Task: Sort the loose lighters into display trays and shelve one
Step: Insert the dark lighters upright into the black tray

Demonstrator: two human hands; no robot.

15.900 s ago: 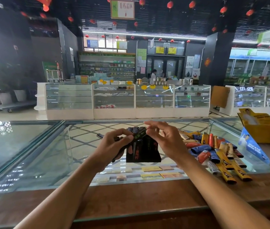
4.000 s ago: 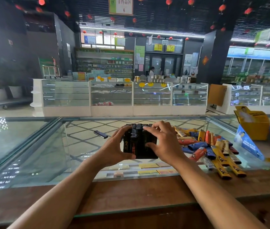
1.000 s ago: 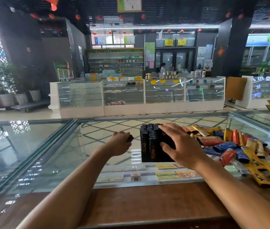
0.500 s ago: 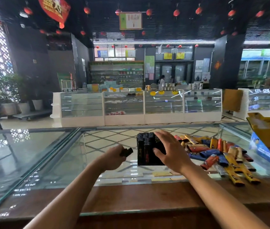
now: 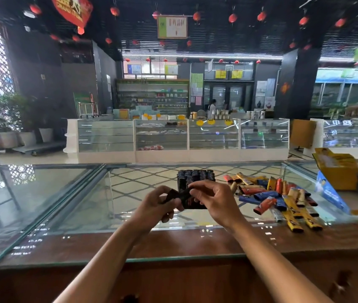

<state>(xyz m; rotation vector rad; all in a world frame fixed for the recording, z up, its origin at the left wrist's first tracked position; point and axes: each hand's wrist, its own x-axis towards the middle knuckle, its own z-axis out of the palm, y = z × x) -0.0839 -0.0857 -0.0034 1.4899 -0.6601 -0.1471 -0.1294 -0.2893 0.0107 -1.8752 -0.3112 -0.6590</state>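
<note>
Just in front of the black display tray (image 5: 195, 176), the left hand (image 5: 156, 207) and right hand (image 5: 214, 201) each pinch one end of a black lighter (image 5: 179, 194), fingers curled. The tray stands on the glass counter (image 5: 64, 193), packed with upright black lighters; its print is unreadable. Right of the tray lie loose coloured lighters (image 5: 278, 196), beyond them an open yellow carton (image 5: 337, 171)

Both hands met above the clear glass counter top (image 5: 130, 193). The left hand (image 5: 156, 207) and the right hand (image 5: 214, 202) pinched one small black lighter (image 5: 179, 194) between their fingertips. Just behind them stood a black display tray (image 5: 181, 185) packed with upright black lighters (image 5: 195, 173). A pile of loose coloured lighters (image 5: 278, 197) lay to the right, near a yellow cardboard box (image 5: 340, 173).
</note>
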